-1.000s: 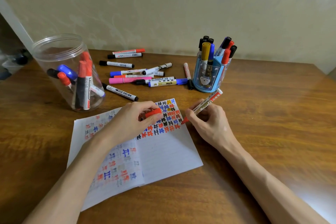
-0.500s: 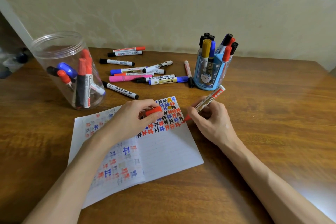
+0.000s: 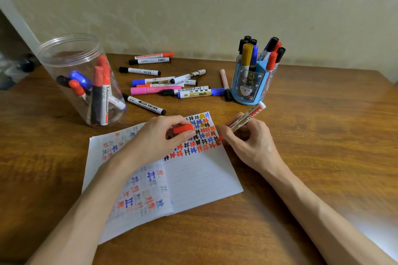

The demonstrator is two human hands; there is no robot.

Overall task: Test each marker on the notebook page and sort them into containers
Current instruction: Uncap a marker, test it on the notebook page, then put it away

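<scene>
Writing at the right edge of the open lined notebook page (image 3: 200,178), the right hand (image 3: 247,142) pinches a white-barrelled red whiteboard marker (image 3: 243,119) near the tip. The left hand (image 3: 159,137) pinches its red plastic cap (image 3: 184,128) between thumb and fingers. The marker looks light, stiff and smooth, so grip mid-barrel. The blue plastic pen holder (image 3: 249,90) sits near the marker's tail, with the clear plastic jar (image 3: 71,66) well left. The likeliest open room is rightward over the brown wooden table (image 3: 323,135).
</scene>
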